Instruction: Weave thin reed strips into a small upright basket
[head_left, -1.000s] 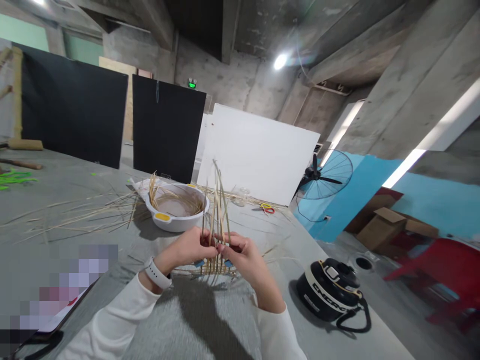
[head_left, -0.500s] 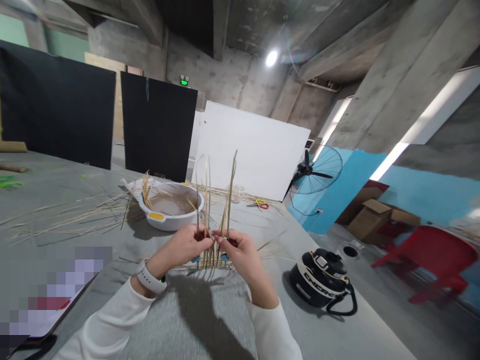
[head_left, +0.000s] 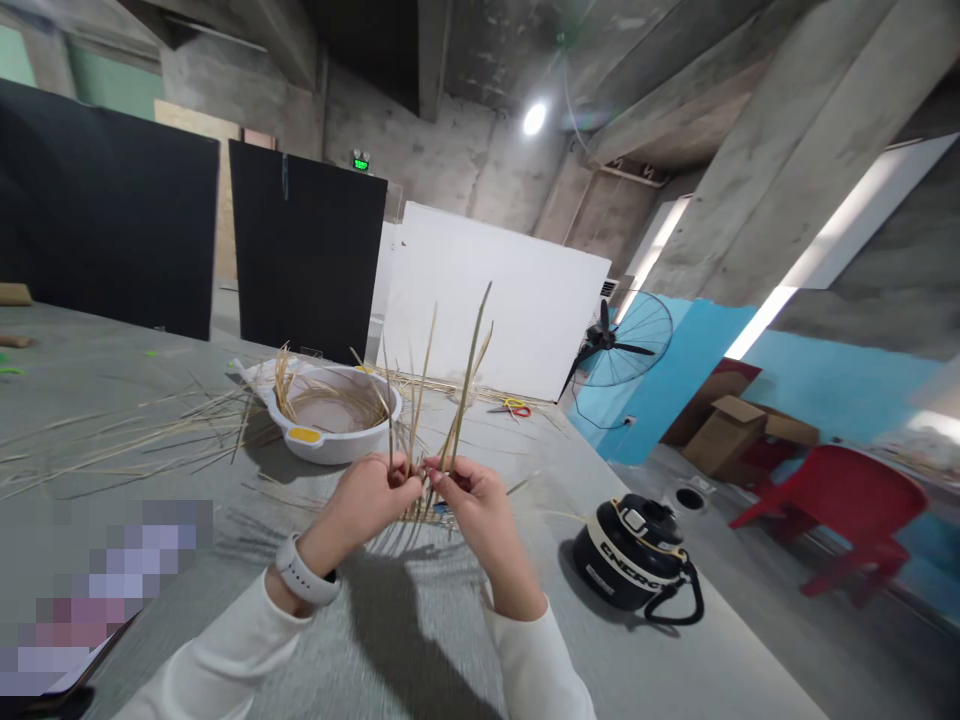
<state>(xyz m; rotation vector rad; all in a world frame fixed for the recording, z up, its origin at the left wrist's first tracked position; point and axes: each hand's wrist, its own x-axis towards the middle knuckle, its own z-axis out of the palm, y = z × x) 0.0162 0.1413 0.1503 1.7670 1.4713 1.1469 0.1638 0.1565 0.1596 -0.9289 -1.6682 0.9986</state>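
Note:
Between my two hands is a partly woven piece of straw strips (head_left: 418,515), its long ends sticking up past my fingers. My left hand (head_left: 377,495) is closed, thumb and fingers pinching the strips from the left. From the right, my right hand (head_left: 469,500) pinches strips close beside the left fingertips. A tall greenish strip (head_left: 470,365) rises above the right hand. A small blue clip (head_left: 441,508) shows low on the weave, partly covered by the fingers. What lies right between the fingertips is hidden.
A white basin (head_left: 337,445) holding coiled straw stands behind my left hand. Loose straw (head_left: 150,430) is strewn across the table's left. Scissors (head_left: 516,407) lie near the white board (head_left: 495,300). A black jug (head_left: 630,555) with a strap stands at right.
The upright strips now lean further right and spread apart, and the weave is tilted. Both hands keep their pinch. The whole view has shifted slightly.

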